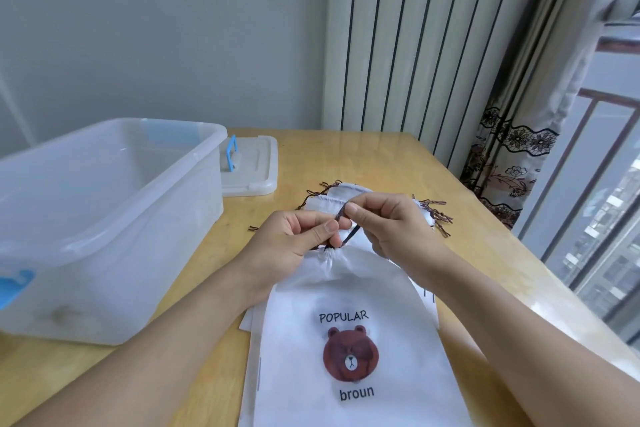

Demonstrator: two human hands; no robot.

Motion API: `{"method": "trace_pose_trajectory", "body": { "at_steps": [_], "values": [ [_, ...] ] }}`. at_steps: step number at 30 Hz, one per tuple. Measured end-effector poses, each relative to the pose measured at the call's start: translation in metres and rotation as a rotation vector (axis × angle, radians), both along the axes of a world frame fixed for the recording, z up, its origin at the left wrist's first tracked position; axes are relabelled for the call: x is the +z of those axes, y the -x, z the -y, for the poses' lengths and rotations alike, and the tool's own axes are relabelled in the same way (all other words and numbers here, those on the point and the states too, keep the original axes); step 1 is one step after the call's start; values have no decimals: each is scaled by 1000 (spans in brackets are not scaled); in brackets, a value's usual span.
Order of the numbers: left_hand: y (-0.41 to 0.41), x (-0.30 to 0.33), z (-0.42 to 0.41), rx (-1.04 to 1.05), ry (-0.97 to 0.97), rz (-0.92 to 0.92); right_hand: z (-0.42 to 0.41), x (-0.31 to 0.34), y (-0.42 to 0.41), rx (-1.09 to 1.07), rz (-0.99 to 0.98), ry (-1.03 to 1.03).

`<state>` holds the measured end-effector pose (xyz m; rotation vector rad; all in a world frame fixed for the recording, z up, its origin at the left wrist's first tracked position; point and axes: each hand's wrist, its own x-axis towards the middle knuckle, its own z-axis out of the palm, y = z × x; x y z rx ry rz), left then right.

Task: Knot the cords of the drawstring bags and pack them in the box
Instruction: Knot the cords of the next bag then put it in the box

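Observation:
A white drawstring bag point(349, 329) printed with a brown bear lies on the wooden table point(485, 253) in front of me, its mouth gathered tight. My left hand point(294, 239) pinches the dark brown cord point(341, 218) just above the gathered neck. My right hand point(388, 222) pinches the same cord higher up, between thumb and forefinger. More white bags point(329, 198) with frayed brown cord ends lie beyond my hands, and others lie under the top bag. The clear plastic box point(104, 218) stands open at the left.
The box's lid point(249, 166) with a blue handle lies flat behind the box. A white radiator point(415, 45) and a patterned curtain point(512, 156) stand past the table's far right edge, next to a window with railings.

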<state>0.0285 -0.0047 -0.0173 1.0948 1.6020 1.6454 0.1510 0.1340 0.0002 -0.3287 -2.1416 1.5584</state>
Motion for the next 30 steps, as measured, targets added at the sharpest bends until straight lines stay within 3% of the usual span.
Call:
{"method": "trace_pose_trajectory", "body": {
  "at_steps": [6, 8, 10, 12, 18, 22, 30],
  "values": [
    [3, -3, -1, 11, -11, 47, 5, -11, 10, -44, 33, 275],
    [4, -5, -1, 28, -13, 64, 3, -17, 13, -143, 48, 118],
    [4, -4, -1, 46, -27, 52, -1, -19, 11, -222, 107, -193],
    [5, -3, 0, 73, -22, 11, -7, -14, 7, -241, 91, -329],
    [0, 0, 1, 52, 36, -108, 1, 3, -5, -30, -60, -413],
    [-9, 5, 4, -78, 53, -28, 6, -2, 1, -38, -70, -428],
    [-14, 2, 1, 90, 113, 49, 8, -7, 4, -1, -127, -375]
  ]
}}
